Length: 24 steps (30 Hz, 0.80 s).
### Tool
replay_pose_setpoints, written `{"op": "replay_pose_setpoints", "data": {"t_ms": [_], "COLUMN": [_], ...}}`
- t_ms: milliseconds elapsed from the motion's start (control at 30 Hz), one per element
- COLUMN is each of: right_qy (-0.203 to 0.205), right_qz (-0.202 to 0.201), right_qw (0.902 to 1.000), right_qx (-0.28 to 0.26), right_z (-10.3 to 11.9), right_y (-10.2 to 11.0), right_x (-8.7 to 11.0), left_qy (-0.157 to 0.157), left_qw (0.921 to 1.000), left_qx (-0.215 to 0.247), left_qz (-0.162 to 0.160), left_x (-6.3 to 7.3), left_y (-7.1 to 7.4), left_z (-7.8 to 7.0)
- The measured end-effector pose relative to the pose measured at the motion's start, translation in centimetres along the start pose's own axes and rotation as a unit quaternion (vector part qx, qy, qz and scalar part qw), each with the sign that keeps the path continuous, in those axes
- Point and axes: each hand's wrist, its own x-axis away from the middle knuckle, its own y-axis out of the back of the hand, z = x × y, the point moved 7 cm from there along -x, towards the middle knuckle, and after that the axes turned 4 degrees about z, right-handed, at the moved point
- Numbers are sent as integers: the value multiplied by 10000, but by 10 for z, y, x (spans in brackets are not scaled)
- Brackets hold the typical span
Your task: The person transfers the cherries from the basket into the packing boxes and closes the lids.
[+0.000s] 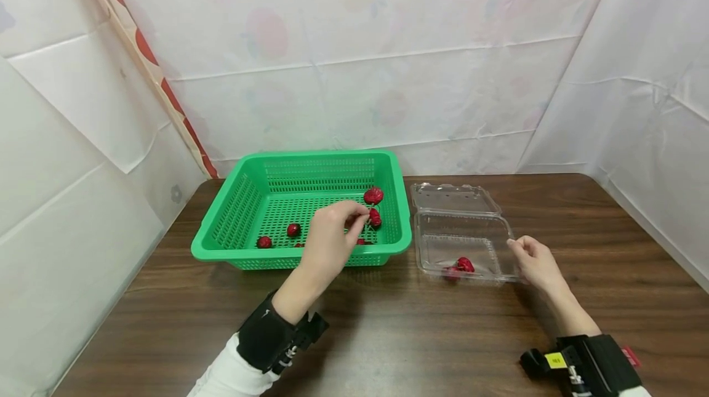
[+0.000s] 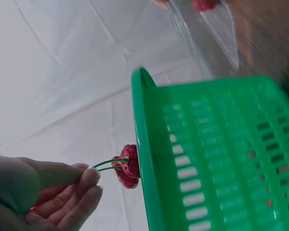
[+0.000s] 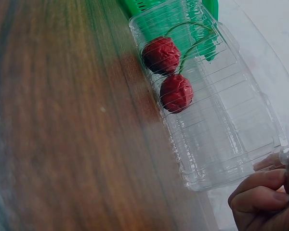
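Note:
My left hand (image 1: 331, 231) is over the right part of a green plastic basket (image 1: 221, 255). Its thumb and fingertips pinch the thin green stems of a pair of wrinkled red cherries (image 2: 129, 166), which hang just beside the basket's rim in the left wrist view. More cherries, among them one dark red cherry (image 1: 293, 230), lie on the basket floor; my hand hides part of that floor. To the right, my right hand (image 1: 536, 261) pinches the right edge of a clear plastic clamshell box (image 1: 460, 238). Two joined cherries (image 3: 177, 93) lie inside, near its front left corner.
The box's lid (image 1: 454, 199) is folded back behind it. Both containers stand side by side on a dark wooden table (image 1: 388, 335). White sheeting (image 1: 343, 101) encloses the table at the back and on both sides.

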Motion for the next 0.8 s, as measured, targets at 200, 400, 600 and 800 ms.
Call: {"op": "replay_pose_setpoints", "data": {"t_ms": [200,400,600,800], "right_qy": [-7,-19,-34,0], "right_qz": [8,21,-17,-31], "right_qw": [10000,10000,10000,10000], "right_qx": [-32,-87,-3,33], "right_z": [0,-1,-1,-1], "right_y": [0,-1,-1,-1], "right_x": [0,0,0,0], "left_qy": [-415,-636,-734,-763], "left_qw": [9990,9979,9972,9964], "left_qx": [130,72,49,-12], "left_qz": [-136,-84,89,373], "left_x": [3,6,8,10], "left_y": [-11,-27,-43,-60], "left_z": [-20,-34,-42,-48]}}
